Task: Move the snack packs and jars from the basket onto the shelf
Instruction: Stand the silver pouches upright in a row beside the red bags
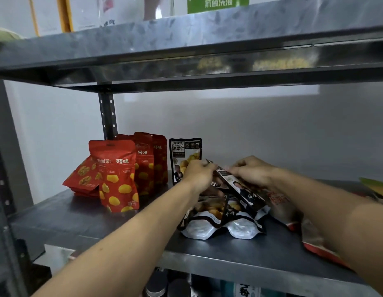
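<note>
Both arms reach in over the grey metal shelf board (79, 219) from the front. L hand (198, 173) & R hand (251, 171) sit close together mid-shelf, both on one flat black-and-white foil snack pack (240, 189) w/ a portrait print. L fingers are curled round its upper end; R thumb & fingers pinch the edge just beside. The pack is tilted, top end up-left, lower end down-right, above a pile of black-and-white pouches (218, 224) lying flat w/ silvery bottoms toward the camera. Can't tell if it touches the pile.

Behind L hand an upright black-and-white pouch (185, 155) stands near the back wall, partly hidden by the knuckles. Left of it is a row of red stand-up pouches (151, 163) w/ yellow print. A front red pouch (117, 179) stands nearest the camera, & flat red packs (83, 176) are stacked at far left, touching it. A black perforated post (108, 116) rises behind the reds to the upper steel shelf (186, 50).

Under R forearm a red-and-white bag (315, 243) lies on the board, mostly covered. A yellow-green item (377, 187) at the far R edge is blurred. At top there's a green label (218, 4) w/ white characters. Below the board are dark-lidded containers (156, 284), contents unclear
</note>
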A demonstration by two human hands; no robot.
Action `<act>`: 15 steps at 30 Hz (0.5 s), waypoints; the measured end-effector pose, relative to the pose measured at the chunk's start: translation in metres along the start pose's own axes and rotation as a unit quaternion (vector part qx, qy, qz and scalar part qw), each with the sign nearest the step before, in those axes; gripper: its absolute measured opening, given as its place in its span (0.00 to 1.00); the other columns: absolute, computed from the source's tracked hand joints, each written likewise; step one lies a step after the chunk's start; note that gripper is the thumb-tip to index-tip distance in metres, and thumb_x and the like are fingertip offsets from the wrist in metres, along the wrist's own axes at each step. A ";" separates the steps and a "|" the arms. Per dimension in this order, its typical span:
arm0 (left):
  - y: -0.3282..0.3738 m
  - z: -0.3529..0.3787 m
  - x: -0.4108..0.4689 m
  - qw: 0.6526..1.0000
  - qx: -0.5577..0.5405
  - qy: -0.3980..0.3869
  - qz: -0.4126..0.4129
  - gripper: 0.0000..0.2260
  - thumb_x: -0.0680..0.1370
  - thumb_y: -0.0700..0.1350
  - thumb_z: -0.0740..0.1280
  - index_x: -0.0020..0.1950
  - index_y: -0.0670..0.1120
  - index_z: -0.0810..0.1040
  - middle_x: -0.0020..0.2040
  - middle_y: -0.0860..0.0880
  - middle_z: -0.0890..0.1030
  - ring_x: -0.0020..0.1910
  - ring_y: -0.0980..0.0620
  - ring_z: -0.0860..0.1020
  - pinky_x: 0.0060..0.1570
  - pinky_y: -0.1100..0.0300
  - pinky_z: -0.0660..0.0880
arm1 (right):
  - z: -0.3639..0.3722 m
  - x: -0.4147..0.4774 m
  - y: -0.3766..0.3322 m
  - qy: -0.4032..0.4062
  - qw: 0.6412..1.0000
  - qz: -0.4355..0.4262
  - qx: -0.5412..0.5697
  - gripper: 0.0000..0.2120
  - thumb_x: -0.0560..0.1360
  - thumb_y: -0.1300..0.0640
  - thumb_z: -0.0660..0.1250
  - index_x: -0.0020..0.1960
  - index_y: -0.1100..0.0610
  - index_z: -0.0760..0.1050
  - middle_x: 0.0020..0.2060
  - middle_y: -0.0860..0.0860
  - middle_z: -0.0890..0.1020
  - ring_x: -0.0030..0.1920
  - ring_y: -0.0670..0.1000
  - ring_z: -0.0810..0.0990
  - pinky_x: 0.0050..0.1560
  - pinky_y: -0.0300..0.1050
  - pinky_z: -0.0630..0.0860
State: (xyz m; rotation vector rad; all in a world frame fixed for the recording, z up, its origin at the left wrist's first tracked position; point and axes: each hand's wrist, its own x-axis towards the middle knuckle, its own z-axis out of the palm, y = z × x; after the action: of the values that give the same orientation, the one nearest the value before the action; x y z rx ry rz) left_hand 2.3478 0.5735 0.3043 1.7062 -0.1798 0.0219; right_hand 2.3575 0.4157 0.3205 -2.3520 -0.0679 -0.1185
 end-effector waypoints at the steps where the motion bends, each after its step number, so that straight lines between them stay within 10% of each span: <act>1: 0.001 -0.002 -0.001 1.000 -0.009 -0.001 0.005 0.10 0.82 0.45 0.60 0.52 0.40 0.78 0.41 0.39 0.84 0.29 0.41 0.81 0.31 0.55 0.78 | 0.002 -0.001 -0.001 0.009 1.000 -0.006 0.021 0.18 0.76 0.41 0.66 0.55 0.55 0.79 0.43 0.50 0.83 0.41 0.47 0.81 0.42 0.40 0.74; 6: 0.002 -0.014 0.004 0.997 -0.022 0.026 0.066 0.10 0.83 0.47 0.59 0.51 0.44 0.77 0.41 0.39 0.85 0.28 0.43 0.81 0.23 0.60 0.74 | 0.011 -0.006 -0.013 0.036 0.984 -0.037 0.171 0.15 0.78 0.48 0.67 0.60 0.55 0.77 0.38 0.48 0.84 0.39 0.49 0.82 0.34 0.37 0.77; 10: 0.010 -0.032 0.013 0.986 0.001 0.082 0.144 0.11 0.82 0.50 0.61 0.52 0.47 0.79 0.45 0.45 0.83 0.40 0.48 0.81 0.45 0.52 0.79 | 0.012 -0.006 -0.028 0.023 0.971 -0.057 0.231 0.19 0.76 0.57 0.69 0.66 0.50 0.74 0.43 0.50 0.86 0.39 0.50 0.84 0.40 0.42 0.79; 15: 0.012 -0.061 0.018 0.972 -0.027 0.100 0.209 0.06 0.83 0.45 0.60 0.52 0.49 0.76 0.42 0.58 0.79 0.36 0.64 0.78 0.34 0.73 0.72 | 0.027 -0.004 -0.046 0.052 0.980 -0.086 0.172 0.40 0.71 0.59 0.75 0.75 0.41 0.60 0.56 0.52 0.80 0.56 0.52 0.79 0.60 0.53 0.77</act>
State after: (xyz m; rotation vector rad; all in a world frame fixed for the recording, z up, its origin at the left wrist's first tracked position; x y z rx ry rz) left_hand 2.3691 0.6296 0.3275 1.5737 -0.3824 0.4962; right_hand 2.3515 0.4668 0.3336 -1.9879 -0.2228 -0.2907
